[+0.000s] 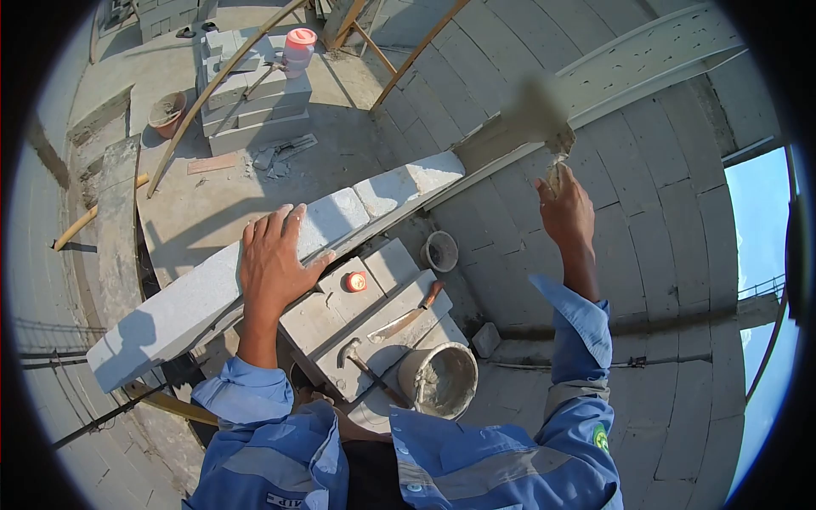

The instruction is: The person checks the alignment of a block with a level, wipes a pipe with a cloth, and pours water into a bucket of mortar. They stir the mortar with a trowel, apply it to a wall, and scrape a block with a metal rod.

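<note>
My left hand (279, 259) lies flat with fingers spread on a row of pale concrete blocks (331, 223) along the top of a low wall. My right hand (568, 208) is closed round the handle of a trowel (535, 110), raised by the wall at the right. The trowel's blade is blurred and points away from me, over the far end of the block row. Grey mortar (484, 146) coats the ledge just beyond the last block.
Below the wall, stacked blocks (327, 297) hold a hammer (365, 370), a saw (408, 316), an orange-rimmed tape-like object (355, 281) and a mortar bucket (442, 378). A smaller bucket (439, 252) stands nearby. Across the wall are a pink-lidded container (299, 53) and leaning wooden poles (225, 81).
</note>
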The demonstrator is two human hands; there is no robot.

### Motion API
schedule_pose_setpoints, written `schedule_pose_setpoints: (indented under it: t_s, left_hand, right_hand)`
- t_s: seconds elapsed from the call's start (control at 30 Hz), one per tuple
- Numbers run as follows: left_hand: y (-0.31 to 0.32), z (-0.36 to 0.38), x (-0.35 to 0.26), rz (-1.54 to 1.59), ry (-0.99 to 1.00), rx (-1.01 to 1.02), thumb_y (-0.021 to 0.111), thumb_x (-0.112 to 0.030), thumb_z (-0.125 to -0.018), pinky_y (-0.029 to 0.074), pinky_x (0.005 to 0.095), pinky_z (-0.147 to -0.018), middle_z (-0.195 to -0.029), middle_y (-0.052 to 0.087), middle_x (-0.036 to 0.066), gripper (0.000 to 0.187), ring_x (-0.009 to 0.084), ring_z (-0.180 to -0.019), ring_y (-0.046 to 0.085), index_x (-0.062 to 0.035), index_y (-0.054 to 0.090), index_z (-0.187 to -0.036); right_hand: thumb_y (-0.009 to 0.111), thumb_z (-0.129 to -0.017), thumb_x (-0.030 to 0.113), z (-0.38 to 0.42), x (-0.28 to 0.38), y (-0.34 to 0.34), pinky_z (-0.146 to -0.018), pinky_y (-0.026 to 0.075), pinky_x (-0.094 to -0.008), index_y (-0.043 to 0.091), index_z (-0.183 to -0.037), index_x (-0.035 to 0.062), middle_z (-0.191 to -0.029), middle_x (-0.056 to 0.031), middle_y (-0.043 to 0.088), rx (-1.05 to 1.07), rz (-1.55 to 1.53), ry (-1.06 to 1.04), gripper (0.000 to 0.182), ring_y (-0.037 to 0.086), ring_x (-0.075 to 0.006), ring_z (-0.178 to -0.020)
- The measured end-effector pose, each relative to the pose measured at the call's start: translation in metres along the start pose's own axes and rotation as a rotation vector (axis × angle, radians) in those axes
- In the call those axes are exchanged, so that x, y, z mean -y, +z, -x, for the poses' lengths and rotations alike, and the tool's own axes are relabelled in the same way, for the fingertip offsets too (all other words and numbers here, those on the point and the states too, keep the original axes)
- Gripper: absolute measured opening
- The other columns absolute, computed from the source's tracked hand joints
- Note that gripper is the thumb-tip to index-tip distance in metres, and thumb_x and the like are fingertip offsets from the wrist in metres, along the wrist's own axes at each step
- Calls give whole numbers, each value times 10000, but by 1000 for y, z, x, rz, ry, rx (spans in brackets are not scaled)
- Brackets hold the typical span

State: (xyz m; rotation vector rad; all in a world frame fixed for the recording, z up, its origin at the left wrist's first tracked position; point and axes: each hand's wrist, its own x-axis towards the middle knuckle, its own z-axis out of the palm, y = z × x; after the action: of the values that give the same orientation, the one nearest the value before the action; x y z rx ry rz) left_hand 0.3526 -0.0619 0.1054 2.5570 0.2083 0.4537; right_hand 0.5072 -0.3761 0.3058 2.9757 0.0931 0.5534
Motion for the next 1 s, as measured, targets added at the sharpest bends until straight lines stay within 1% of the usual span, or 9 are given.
schedule_pose_setpoints:
  t_s: [0.17,0.3,0.5,0.63,0.7,0.73,0.8,0.9,1.0]
  left_hand:
    - [3,0,3,-20,7,0,757,-437,-745,309,450,-1105,-1317,551,147,739,327,-1227,488,-39,544,-1329]
    - [0,0,0,-21,-10,13,767,-429,-735,306,454,-1108,-1321,546,148,748,326,-1232,486,-38,541,-1330]
    - [3,0,0,-56,1,14,774,-427,-726,307,458,-1108,-1310,552,143,758,323,-1224,492,-45,537,-1337]
    - [4,0,1,-55,15,8,773,-421,-727,310,458,-1105,-1304,555,136,750,316,-1220,495,-53,539,-1337]
    - [4,1,1,-64,10,0,773,-411,-729,313,458,-1101,-1298,557,133,742,310,-1215,498,-52,540,-1335]
    - [4,1,1,-61,11,1,773,-411,-729,313,458,-1101,-1298,557,133,742,310,-1215,498,-52,540,-1335]
    - [5,1,0,-66,4,-5,771,-405,-733,314,453,-1099,-1297,558,134,737,308,-1210,499,-48,539,-1335]
    - [5,1,0,-57,-1,0,769,-406,-735,315,452,-1098,-1295,559,135,739,311,-1206,500,-48,537,-1339]
    - [4,0,0,-56,9,-7,769,-416,-733,314,455,-1097,-1294,559,137,748,315,-1201,500,-49,536,-1341]
  right_hand:
    - [619,-912,359,4,-4,86,-875,492,-477,556,-1239,56,-1107,-189,668,191,-57,-59,450,634,-385,-1043]
    - [624,-907,369,5,-6,118,-877,496,-481,552,-1260,62,-1104,-209,671,342,-67,-22,473,638,-386,-1055]
    - [664,-885,366,-15,-28,108,-868,498,-471,599,-1226,48,-1072,-218,687,337,-182,29,471,647,-397,-1030]
    - [678,-881,354,-30,-37,59,-850,498,-460,619,-1191,29,-1043,-228,691,343,-252,50,454,656,-394,-1004]
    - [666,-899,323,-31,-39,37,-806,509,-430,616,-1193,-1,-951,-241,691,184,-253,18,441,678,-365,-894]
    - [666,-899,323,-29,-38,30,-806,509,-430,616,-1193,-1,-951,-241,691,183,-250,20,441,678,-365,-894]
    - [666,-899,308,-24,-36,20,-796,511,-428,612,-1184,-1,-953,-236,689,-4,-294,47,423,680,-365,-894]
    - [647,-900,357,-8,-29,31,-840,494,-468,592,-1198,14,-1020,-222,686,41,-294,19,458,648,-405,-978]
    - [631,-907,362,10,-13,69,-850,491,-482,577,-1193,25,-1049,-224,673,174,-192,-9,445,642,-394,-1005]
